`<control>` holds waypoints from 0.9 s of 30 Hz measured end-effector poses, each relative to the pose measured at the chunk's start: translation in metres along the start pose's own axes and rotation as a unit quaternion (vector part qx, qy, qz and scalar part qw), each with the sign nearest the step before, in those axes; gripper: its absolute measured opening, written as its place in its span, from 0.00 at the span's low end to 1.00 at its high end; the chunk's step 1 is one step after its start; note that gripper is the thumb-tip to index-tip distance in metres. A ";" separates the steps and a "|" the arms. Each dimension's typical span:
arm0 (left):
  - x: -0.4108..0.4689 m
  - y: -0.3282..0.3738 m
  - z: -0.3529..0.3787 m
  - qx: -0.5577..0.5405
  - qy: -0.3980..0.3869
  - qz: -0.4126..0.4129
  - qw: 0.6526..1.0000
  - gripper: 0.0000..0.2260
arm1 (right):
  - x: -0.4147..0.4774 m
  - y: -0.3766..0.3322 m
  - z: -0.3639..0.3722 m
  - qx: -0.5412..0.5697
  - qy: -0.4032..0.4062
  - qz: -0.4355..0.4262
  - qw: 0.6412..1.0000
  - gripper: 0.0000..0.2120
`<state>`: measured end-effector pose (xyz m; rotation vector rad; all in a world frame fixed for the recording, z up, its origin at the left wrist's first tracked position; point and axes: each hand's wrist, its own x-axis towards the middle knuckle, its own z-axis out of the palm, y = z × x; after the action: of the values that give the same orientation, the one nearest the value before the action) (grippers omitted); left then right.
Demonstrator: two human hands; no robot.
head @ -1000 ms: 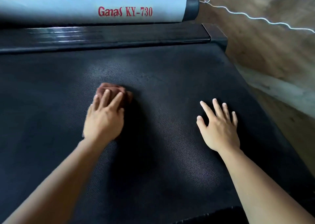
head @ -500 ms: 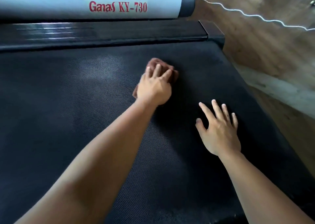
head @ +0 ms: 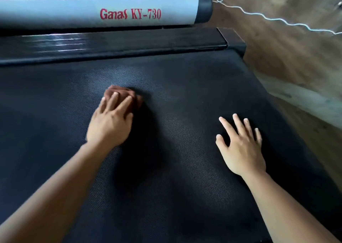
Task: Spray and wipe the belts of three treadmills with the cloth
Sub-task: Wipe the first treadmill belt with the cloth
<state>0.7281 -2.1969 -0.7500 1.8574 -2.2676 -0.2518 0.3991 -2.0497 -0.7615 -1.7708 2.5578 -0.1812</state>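
A black textured treadmill belt (head: pixel 175 178) fills most of the view. A bunched brown cloth (head: pixel 127 95) lies on the belt a little left of centre. My left hand (head: pixel 111 120) presses down on the cloth with straight fingers, covering its near half. My right hand (head: pixel 240 146) rests flat on the belt to the right, fingers spread, holding nothing. No spray bottle is in view.
A glossy black side rail (head: pixel 111 43) runs along the belt's far edge. Beyond it lies a grey bar (head: pixel 64 13) printed "Ganas KY-730" with a black end cap (head: pixel 205 8). Wooden floor (head: pixel 286 61) lies to the right, crossed by a white cord (head: pixel 273 21).
My left hand pushed the cloth away and to the right half a second ago, then drew it back toward me and leftward. My right hand stayed planted on the belt.
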 end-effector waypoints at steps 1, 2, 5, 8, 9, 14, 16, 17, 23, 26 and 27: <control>0.015 -0.012 -0.001 0.004 0.002 -0.028 1.000 0.27 | 0.000 0.000 0.000 0.000 0.002 -0.001 1.000 0.32; 0.031 -0.022 -0.002 0.006 0.000 -0.059 0.998 0.27 | 0.000 0.000 0.000 0.001 0.002 -0.001 1.000 0.32; 0.078 -0.024 -0.005 0.006 -0.004 -0.123 0.992 0.26 | 0.000 0.000 0.002 0.002 0.003 0.000 1.000 0.32; 0.117 0.001 -0.005 0.001 -0.022 -0.127 0.992 0.27 | 0.001 0.000 0.003 -0.001 0.009 -0.001 1.000 0.31; 0.127 0.012 -0.004 0.001 -0.028 -0.122 0.992 0.27 | 0.001 0.000 0.003 -0.002 0.009 -0.001 1.000 0.31; 0.150 0.075 0.016 0.016 -0.054 -0.026 0.998 0.26 | 0.001 0.000 0.002 0.002 0.008 0.004 1.000 0.31; 0.137 0.102 0.022 0.016 -0.054 0.067 0.996 0.25 | 0.001 0.000 0.002 0.003 0.005 0.001 1.000 0.31; 0.126 0.115 0.025 0.011 -0.057 0.116 0.992 0.25 | 0.001 0.000 0.001 0.005 0.004 0.001 1.000 0.31; 0.026 0.130 0.035 -0.008 -0.091 0.250 0.964 0.26 | 0.002 -0.001 0.000 0.000 -0.004 0.004 1.000 0.31; -0.001 0.087 0.030 -0.011 -0.075 0.219 0.973 0.27 | 0.001 -0.001 -0.001 0.000 0.001 0.004 1.000 0.31; -0.003 0.070 0.027 -0.011 -0.061 0.195 0.979 0.28 | 0.001 -0.001 -0.001 0.000 0.002 0.004 1.000 0.31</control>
<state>0.6556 -2.1805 -0.7585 1.3776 -2.6364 -0.3310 0.3994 -2.0510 -0.7604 -1.7628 2.5659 -0.1839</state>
